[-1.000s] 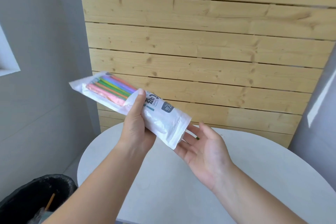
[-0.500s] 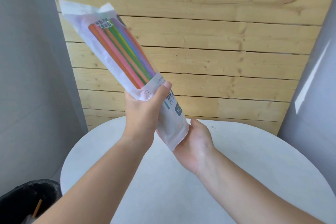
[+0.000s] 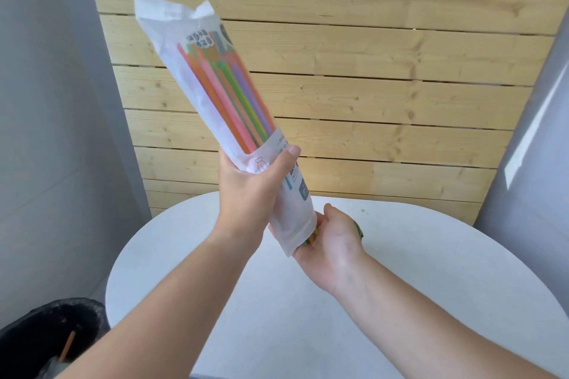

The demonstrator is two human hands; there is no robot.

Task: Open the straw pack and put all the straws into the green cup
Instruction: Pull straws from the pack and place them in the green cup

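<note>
I hold a straw pack (image 3: 221, 120) steeply tilted above a round white table (image 3: 431, 271). Its sealed top leans up and to the left against a pale wooden plank wall (image 3: 369, 55), and its lower end points down to the right. The tilt looks deliberate, so that the coloured straws (image 3: 234, 92) inside can slide down toward the bottom end, which seems to be the opened one.

My left hand (image 3: 249, 194) grips the pack around its lower third. The thumb lies across the printed front and the other fingers are wrapped behind, clamped firmly enough to steady it.

My right hand (image 3: 332, 243) sits palm-up just under the pack's lower end, as if to catch what comes out. A few green and orange straw tips show there, touching the palm. The thumb stands free beside the wrapper. The other fingers are hidden behind the pack, so I cannot tell whether they are spread or curled around the tips.

A sliver of green peeks out from behind my right hand, on the table's far side. It may be the green cup (image 3: 358, 229), but too little shows to be sure.

A black-lined bin (image 3: 46, 338) stands on the floor at the near left.
</note>
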